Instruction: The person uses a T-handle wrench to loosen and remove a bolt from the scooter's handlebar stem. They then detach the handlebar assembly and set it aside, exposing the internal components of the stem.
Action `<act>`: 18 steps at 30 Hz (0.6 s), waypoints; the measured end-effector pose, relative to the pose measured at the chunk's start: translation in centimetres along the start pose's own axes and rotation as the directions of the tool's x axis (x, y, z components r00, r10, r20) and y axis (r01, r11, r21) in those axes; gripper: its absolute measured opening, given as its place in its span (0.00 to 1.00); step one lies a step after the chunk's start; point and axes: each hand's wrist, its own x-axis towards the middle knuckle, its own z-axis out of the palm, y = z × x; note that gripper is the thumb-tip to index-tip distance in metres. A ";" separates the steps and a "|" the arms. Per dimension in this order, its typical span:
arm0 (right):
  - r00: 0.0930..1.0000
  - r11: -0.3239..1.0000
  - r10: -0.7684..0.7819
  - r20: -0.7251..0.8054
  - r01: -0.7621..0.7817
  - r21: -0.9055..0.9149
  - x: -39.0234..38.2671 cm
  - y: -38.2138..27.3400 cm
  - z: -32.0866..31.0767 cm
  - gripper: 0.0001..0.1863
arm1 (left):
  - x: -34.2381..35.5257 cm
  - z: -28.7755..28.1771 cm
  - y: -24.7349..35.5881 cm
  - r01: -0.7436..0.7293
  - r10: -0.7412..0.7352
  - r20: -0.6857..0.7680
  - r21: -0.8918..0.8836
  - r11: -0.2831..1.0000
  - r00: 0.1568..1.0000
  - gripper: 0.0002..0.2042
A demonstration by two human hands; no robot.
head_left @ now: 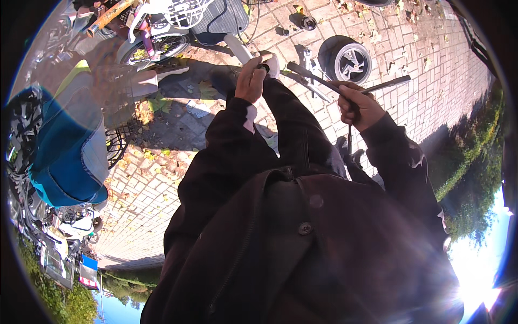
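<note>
My left hand (249, 81) is closed around a small dark round object (263, 68), held above my shoe and dark trouser leg; its exact kind is unclear. My right hand (356, 108) grips a dark four-way cross wrench (396, 80), whose arms stick out on several sides. Beyond the wrench, a small black tire on a silver spoked rim (349, 62) lies flat on the brick paving. Silver metal pieces (318, 92) lie beside the wheel, and a dark cylindrical part (308, 23) is farther back.
A white bike with a basket (183, 13) and a grey footboard (216, 21) stands at the upper left. A teal fabric cover (62, 146) hangs over parked two-wheelers at the left. Fallen leaves lie on the brick paving (135, 227); greenery lines the right.
</note>
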 end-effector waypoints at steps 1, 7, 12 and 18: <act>1.000 1.000 -0.005 -0.027 0.005 -0.009 0.2 0.2 -0.6 0.14 | -0.2 -0.2 0.2 -0.040 0.040 0.010 -0.011 0.999 0.999 0.19; 0.994 0.997 0.068 -0.089 -0.070 -0.020 1.1 1.6 -5.0 0.12 | -3.1 -0.6 0.4 -0.149 0.143 -0.107 -0.047 0.988 0.984 0.19; 0.974 0.986 -0.011 -0.228 -0.028 -0.165 2.6 4.4 -7.6 0.13 | -4.8 -2.0 0.2 -0.032 0.040 -0.233 0.040 0.999 0.972 0.16; 0.877 0.653 -0.409 -0.251 0.089 -0.752 2.8 7.1 -7.5 0.17 | -5.1 -1.6 2.0 -0.050 0.047 -0.270 -0.005 0.999 0.962 0.11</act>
